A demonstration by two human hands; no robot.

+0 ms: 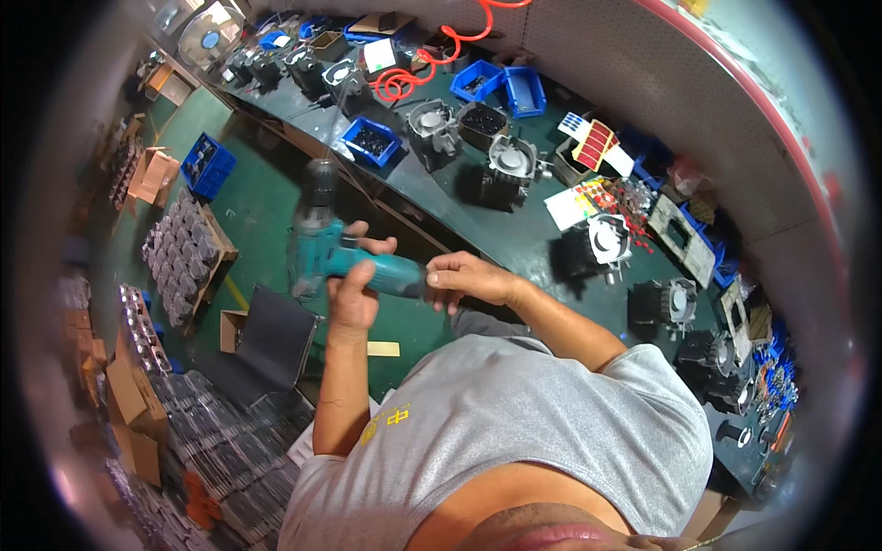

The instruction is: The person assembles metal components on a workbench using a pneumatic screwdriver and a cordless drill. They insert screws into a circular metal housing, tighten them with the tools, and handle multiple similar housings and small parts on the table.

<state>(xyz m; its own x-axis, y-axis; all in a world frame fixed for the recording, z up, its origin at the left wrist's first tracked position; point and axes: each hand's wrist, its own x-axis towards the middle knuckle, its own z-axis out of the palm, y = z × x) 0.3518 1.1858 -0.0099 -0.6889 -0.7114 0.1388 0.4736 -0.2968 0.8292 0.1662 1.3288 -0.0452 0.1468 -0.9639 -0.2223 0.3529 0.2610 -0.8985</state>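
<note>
A teal and black cordless drill point(320, 246) is held in front of me, off the bench, its dark chuck pointing away from me. My left hand point(353, 298) is wrapped round the drill's grip near the body. At the other end, my right hand point(470, 279) closes on the dark base of the handle, where a battery pack would sit; the fingers partly hide that part. On the bench to the right, the nearest unit is a dark motor-like housing point(606, 241) with a pale round top, apart from both hands.
The dark green workbench point(542, 266) curves along the right, carrying several similar housings. A blue bin point(371, 141) of small black parts sits at its edge. A red coiled hose point(397, 84) hangs over the bench. Behind my left side are a black chair point(276, 335) and stacked grey parts point(184, 248).
</note>
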